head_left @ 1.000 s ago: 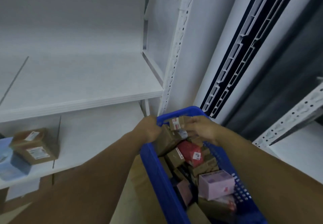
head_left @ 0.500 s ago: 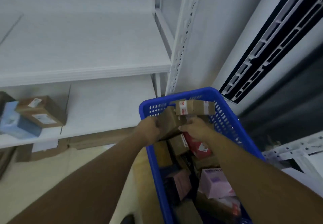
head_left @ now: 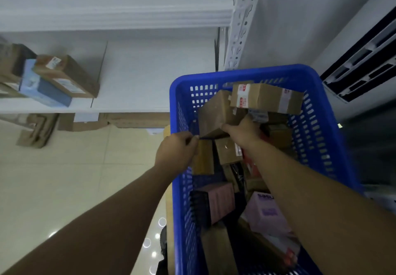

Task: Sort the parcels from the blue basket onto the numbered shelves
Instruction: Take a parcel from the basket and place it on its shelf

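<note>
— Hands: where are they, and on what?

— Both are over the far half of the blue basket. The right hand grips a brown box from below, thumb on its near edge, above the heap of parcels. The left hand sits on the left rim with its fingers curled. Whether they close round the rim or the box's corner, I cannot tell.

— Anything against that box?

— A taped parcel touches its far right edge, just inside the far rim.

— Room on the shelves?

— The lower shelf lies left of the basket. Open board runs from the perforated post to a brown carton stacked on a blue carton at the left. The upper shelf overhangs it.
</note>
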